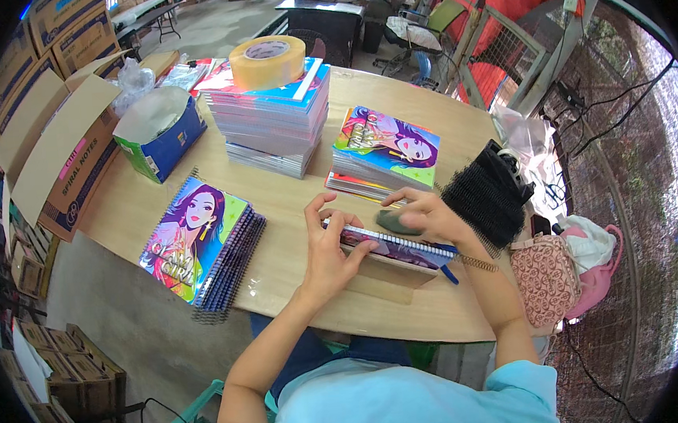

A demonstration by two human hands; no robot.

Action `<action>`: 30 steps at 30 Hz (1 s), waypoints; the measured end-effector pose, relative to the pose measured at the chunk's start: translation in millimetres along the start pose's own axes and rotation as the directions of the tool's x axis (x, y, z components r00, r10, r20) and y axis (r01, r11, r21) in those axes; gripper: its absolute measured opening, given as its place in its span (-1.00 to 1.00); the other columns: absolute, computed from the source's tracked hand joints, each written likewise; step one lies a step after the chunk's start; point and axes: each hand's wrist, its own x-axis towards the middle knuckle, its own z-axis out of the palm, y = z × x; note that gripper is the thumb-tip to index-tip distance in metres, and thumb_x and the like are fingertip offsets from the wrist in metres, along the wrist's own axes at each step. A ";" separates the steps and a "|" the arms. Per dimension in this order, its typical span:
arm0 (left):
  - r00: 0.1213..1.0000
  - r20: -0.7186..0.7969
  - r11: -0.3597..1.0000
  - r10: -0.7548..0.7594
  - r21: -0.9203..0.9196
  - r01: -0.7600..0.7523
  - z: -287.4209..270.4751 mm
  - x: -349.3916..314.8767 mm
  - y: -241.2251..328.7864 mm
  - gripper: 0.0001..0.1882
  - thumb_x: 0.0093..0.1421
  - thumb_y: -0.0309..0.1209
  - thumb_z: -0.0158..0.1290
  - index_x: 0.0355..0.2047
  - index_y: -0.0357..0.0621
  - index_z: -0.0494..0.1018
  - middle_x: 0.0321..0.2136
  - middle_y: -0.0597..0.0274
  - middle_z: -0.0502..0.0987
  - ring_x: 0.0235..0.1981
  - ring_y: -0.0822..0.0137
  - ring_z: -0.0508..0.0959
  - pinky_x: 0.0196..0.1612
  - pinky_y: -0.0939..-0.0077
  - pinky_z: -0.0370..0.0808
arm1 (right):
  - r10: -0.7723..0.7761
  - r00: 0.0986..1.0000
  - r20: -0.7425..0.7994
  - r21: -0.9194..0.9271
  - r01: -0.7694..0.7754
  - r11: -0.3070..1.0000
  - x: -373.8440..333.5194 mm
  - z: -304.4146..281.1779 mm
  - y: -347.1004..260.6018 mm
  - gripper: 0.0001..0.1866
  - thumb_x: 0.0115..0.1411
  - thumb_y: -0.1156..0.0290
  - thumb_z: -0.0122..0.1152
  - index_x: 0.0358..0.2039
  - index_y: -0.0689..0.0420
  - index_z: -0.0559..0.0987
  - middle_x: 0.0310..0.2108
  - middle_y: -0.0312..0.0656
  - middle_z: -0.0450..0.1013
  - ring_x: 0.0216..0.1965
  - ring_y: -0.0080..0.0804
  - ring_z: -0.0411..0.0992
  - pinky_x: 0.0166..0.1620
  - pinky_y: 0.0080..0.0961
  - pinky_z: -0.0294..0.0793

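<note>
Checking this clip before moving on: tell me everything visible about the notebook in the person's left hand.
The notebook is held spine-up at the table's near side, its papery-looking cover dark purple with blue toward the right. A thin coil runs along the pale, hole-lined spine edge, its tail jutting past the right end. The left hand grips its left end, thumb on the near face; the right hand is close, contact unclear.

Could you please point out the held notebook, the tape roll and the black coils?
Held notebook (397, 254): head view, on its cover.
Tape roll (269, 76): head view, on its side.
Black coils (481, 203): head view, on their middle.
</note>
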 end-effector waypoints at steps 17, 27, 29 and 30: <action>0.965 0.066 0.892 -0.253 -0.369 0.259 -21.2 -9.9 -45.7 -0.77 0.15 -0.66 0.10 -0.18 -0.27 0.39 -0.31 0.28 0.46 -0.25 0.45 0.50 -0.07 0.49 0.47 | 0.012 1.000 -0.026 -0.198 -0.017 0.980 25.9 13.3 -30.4 -0.55 0.22 0.04 0.11 -0.19 0.20 0.65 -0.02 -0.15 0.42 -0.02 -0.43 0.39 0.05 -0.47 0.36; 0.978 0.101 0.929 -0.180 -0.309 0.203 -32.7 0.1 -39.1 -0.76 0.07 -0.58 0.22 -0.25 -0.25 0.44 -0.32 0.27 0.49 -0.24 0.43 0.52 -0.06 0.49 0.46 | -0.002 0.998 0.069 0.027 0.000 1.000 27.7 19.5 -19.4 -0.54 0.21 0.02 0.11 -0.20 0.18 0.67 -0.08 -0.09 0.44 -0.07 -0.32 0.42 0.03 -0.39 0.35; 0.976 0.105 0.930 -0.193 -0.297 0.216 -33.6 1.7 -40.7 -0.75 0.06 -0.58 0.23 -0.25 -0.25 0.44 -0.32 0.27 0.50 -0.25 0.43 0.53 -0.06 0.50 0.46 | -0.150 0.984 0.095 0.538 0.076 0.839 27.5 22.6 -43.4 -0.59 0.21 0.10 0.15 -0.20 0.20 0.66 -0.08 -0.11 0.44 -0.09 -0.32 0.43 0.01 -0.39 0.37; 0.975 0.106 0.930 -0.197 -0.295 0.220 -34.0 1.5 -40.7 -0.75 0.06 -0.58 0.23 -0.25 -0.25 0.44 -0.33 0.27 0.50 -0.25 0.43 0.53 -0.06 0.50 0.46 | -0.081 0.984 0.158 0.331 0.024 0.943 25.8 17.1 -38.3 -0.53 0.21 0.05 0.14 -0.18 0.24 0.65 -0.07 -0.10 0.43 -0.08 -0.32 0.42 0.02 -0.39 0.36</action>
